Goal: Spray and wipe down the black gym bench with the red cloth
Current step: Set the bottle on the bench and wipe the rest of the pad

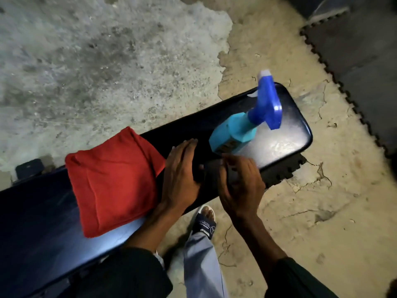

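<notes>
The black gym bench runs diagonally from lower left to upper right, and its far end looks shiny. On its left part lies a folded red cloth. A light-blue spray bottle with a darker blue trigger head stands tilted on the bench toward the right end. My left hand rests flat, palm down, on the bench just right of the cloth and holds nothing. My right hand hovers at the bench's near edge with loosely curled fingers, its fingertips right at the bottle's base, not wrapped around it.
Rough concrete floor surrounds the bench. Dark interlocking foam mats cover the upper right, and one mat piece lies under the bench end. My sandalled foot stands beside the bench. A dark object sits on the floor at left.
</notes>
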